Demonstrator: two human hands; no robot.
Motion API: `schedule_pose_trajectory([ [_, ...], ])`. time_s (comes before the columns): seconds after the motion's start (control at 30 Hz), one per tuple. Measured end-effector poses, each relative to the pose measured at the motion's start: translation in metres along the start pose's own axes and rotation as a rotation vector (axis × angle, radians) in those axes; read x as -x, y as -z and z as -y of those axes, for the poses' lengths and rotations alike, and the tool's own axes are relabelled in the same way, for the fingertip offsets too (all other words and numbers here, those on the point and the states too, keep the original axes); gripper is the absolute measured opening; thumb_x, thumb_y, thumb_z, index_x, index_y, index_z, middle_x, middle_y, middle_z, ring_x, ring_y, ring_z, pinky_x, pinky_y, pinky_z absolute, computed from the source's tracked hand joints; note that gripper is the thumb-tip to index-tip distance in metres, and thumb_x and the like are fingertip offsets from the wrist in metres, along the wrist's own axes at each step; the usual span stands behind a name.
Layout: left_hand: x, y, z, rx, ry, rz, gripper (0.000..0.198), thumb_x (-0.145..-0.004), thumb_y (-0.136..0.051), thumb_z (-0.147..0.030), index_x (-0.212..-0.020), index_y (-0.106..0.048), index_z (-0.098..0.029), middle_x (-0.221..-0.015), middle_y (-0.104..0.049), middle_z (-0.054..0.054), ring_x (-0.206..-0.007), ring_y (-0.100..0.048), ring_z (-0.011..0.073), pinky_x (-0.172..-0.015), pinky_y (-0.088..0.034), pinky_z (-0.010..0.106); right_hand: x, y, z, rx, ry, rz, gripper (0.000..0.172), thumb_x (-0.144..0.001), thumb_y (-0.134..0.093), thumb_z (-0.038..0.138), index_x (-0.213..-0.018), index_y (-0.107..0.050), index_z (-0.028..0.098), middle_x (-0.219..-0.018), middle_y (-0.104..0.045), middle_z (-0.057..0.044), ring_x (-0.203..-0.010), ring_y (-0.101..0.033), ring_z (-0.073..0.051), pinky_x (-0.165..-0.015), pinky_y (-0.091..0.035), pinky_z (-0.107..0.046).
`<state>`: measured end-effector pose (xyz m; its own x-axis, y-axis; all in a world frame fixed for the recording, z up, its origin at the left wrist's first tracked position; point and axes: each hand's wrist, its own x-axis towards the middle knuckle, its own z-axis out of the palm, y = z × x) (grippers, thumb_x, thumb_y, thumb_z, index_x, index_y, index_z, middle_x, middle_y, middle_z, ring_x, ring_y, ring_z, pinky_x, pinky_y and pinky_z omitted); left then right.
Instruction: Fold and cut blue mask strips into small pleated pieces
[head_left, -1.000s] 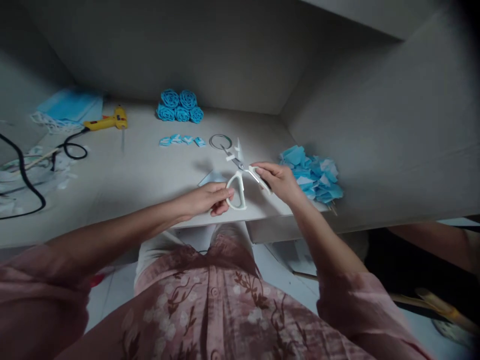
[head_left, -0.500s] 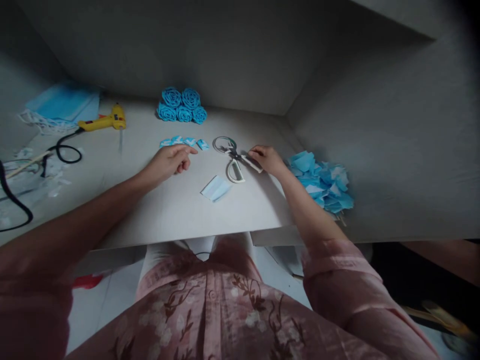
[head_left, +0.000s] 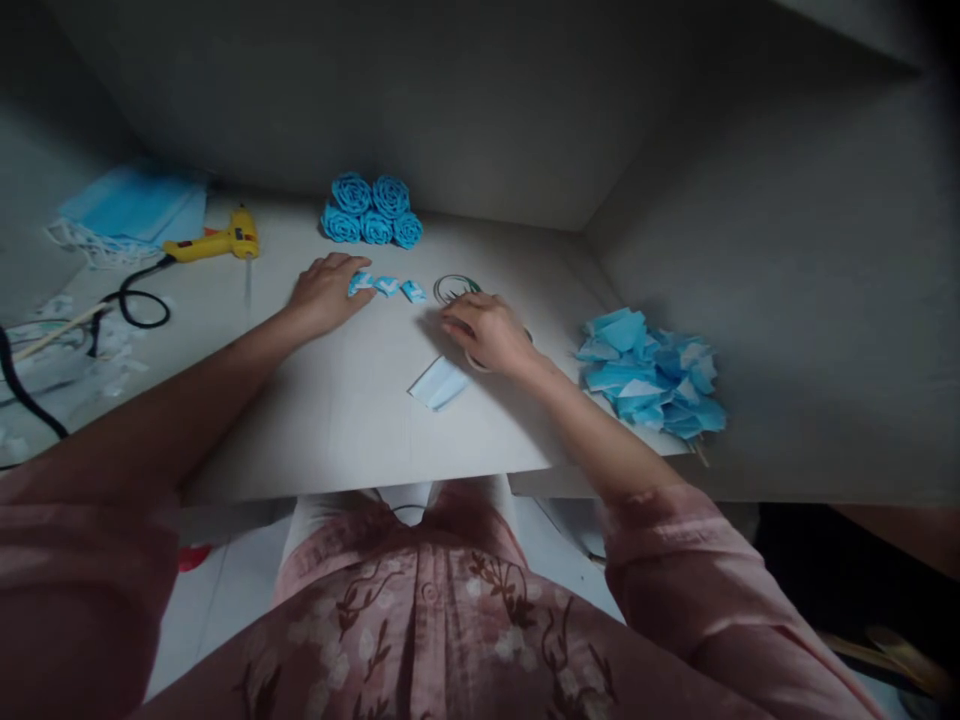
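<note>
My left hand (head_left: 326, 295) rests at the left end of a row of small folded blue-and-white pieces (head_left: 387, 286). Its thumb and fingers are apart around the leftmost visible piece, and the palm hides what lies under it. My right hand (head_left: 491, 333) reaches left over the scissors (head_left: 456, 288), hiding most of the blades and handles. Its fingers are loosely bent and apart, with nothing seen in them. Just in front of that hand, a pale blue cut piece of face mask (head_left: 439, 384) lies flat on the table.
Several blue rolled roses (head_left: 372, 210) are stacked at the back. On the left are a yellow glue gun (head_left: 214, 243) with a black cord, a pile of blue face masks (head_left: 135, 212) and white scraps (head_left: 67, 350). A heap of blue petal-like pieces (head_left: 652, 375) sits at right.
My left hand has opened from a pointing shape and moved left to the end of the row. My right hand has left the scissors' handle and moved left across them.
</note>
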<state>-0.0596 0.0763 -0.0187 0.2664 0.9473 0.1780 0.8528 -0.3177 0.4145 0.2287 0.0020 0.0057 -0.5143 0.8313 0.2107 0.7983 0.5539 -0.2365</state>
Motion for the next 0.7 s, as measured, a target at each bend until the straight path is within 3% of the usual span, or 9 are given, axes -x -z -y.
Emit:
schedule_pose_trajectory([
  [0.13,0.003,-0.006,0.002,-0.028,0.019,0.034,0.067,-0.099,-0.055,-0.044,-0.159,-0.059,-0.017,-0.163,-0.059,0.02,-0.148,-0.053,0.042,-0.127,-0.037,0.054,-0.001,-0.001,0.012,0.027,0.013,0.09,0.034,-0.111,-0.055,0.024,-0.134,-0.078,0.014,-0.133,-0.08,-0.018,-0.124,-0.073,-0.033,-0.111,-0.045,-0.047],
  [0.33,0.012,0.018,0.002,0.016,-0.007,0.066,0.07,-0.096,-0.06,-0.043,-0.162,-0.055,-0.021,-0.161,-0.063,0.015,-0.139,-0.063,0.0333,-0.122,-0.044,0.043,-0.029,0.002,-0.002,-0.046,0.011,0.015,0.043,-0.11,-0.046,0.014,-0.141,-0.076,0.012,-0.133,-0.08,-0.017,-0.118,-0.076,-0.027,-0.105,-0.05,-0.036],
  [0.43,0.01,0.025,0.001,-0.055,0.0,0.107,0.072,-0.097,-0.057,-0.043,-0.164,-0.053,-0.017,-0.168,-0.057,0.016,-0.149,-0.057,0.0346,-0.127,-0.04,0.044,-0.055,-0.006,-0.005,-0.012,0.053,0.068,0.053,-0.104,-0.053,0.014,-0.156,-0.063,0.01,-0.148,-0.072,-0.019,-0.131,-0.07,-0.03,-0.112,-0.05,-0.037],
  [0.57,0.002,0.019,-0.006,-0.169,-0.022,0.19,0.073,-0.099,-0.054,-0.041,-0.165,-0.051,-0.011,-0.169,-0.056,0.017,-0.155,-0.053,0.0347,-0.129,-0.039,0.043,-0.089,-0.025,-0.003,0.04,0.075,0.175,0.078,-0.101,-0.054,0.014,-0.175,-0.032,0.01,-0.172,-0.052,-0.019,-0.156,-0.052,-0.034,-0.126,-0.045,-0.045],
  [0.7,-0.005,0.006,-0.014,-0.242,-0.078,0.19,0.072,-0.094,-0.056,-0.036,-0.162,-0.054,-0.011,-0.162,-0.064,0.017,-0.149,-0.059,0.0346,-0.127,-0.042,0.042,-0.111,-0.04,-0.002,0.027,0.057,0.211,0.084,-0.099,-0.063,0.024,-0.176,-0.03,0.012,-0.172,-0.053,-0.019,-0.156,-0.053,-0.036,-0.128,-0.044,-0.05],
])
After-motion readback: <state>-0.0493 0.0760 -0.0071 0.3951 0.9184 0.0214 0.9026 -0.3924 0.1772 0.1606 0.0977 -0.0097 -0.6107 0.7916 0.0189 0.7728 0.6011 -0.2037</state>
